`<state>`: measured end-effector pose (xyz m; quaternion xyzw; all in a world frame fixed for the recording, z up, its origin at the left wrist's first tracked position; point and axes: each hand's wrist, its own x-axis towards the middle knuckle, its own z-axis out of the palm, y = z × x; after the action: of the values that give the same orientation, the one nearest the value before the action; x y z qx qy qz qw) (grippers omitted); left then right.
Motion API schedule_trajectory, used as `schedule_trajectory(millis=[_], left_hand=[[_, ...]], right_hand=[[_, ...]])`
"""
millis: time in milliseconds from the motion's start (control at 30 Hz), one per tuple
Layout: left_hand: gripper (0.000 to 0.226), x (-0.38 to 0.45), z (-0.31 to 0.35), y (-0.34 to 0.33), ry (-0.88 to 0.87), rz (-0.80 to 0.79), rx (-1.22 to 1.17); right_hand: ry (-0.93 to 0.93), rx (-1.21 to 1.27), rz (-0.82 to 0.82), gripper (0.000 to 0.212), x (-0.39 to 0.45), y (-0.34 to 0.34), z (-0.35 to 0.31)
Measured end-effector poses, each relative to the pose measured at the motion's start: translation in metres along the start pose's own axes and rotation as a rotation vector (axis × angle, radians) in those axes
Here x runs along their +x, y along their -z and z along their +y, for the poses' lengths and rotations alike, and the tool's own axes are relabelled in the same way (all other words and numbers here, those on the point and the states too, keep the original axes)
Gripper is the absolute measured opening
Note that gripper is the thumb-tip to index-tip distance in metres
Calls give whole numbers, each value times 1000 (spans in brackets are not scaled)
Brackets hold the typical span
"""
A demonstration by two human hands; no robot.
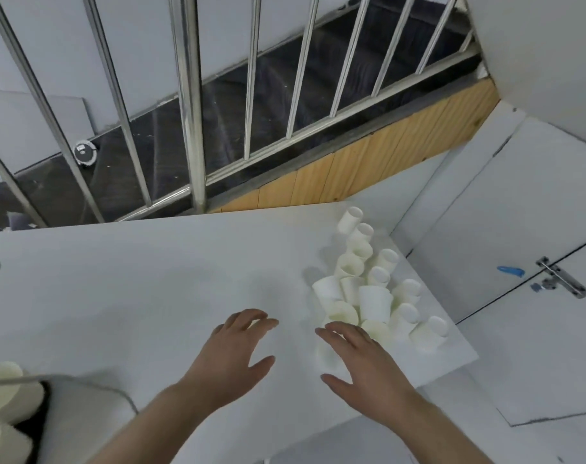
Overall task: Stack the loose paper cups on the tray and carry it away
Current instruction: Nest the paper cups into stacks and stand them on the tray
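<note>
Reaching empty, fingers spread, the left hand (pixel 233 349) and right hand (pixel 358 360) near the paper cups (pixel 368 296), all loose and unstacked.

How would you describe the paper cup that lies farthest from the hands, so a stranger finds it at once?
Start at the white table and go to the heap of paper cups at its right end. The cup tops that heap, nearest the wooden panel. It alone lies apart at the far tip, open mouth facing up and right.
</note>
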<state>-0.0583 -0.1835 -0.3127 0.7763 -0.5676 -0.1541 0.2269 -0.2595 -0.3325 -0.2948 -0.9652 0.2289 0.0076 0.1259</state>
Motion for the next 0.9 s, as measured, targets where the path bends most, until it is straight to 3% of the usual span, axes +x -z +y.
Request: schedule_trajectory(millis=[167,567,900], left_hand=[[54,54,6,-18,3,-27,-29],[59,125,39,-54,-25,-127,51],[59,139,74,-81,102,-94,96]], right_hand=[[-16,-15,-101,65,37,18,45],[-182,-25,-96,68,64,27,136],[-186,7,-133,53,95,14,191]])
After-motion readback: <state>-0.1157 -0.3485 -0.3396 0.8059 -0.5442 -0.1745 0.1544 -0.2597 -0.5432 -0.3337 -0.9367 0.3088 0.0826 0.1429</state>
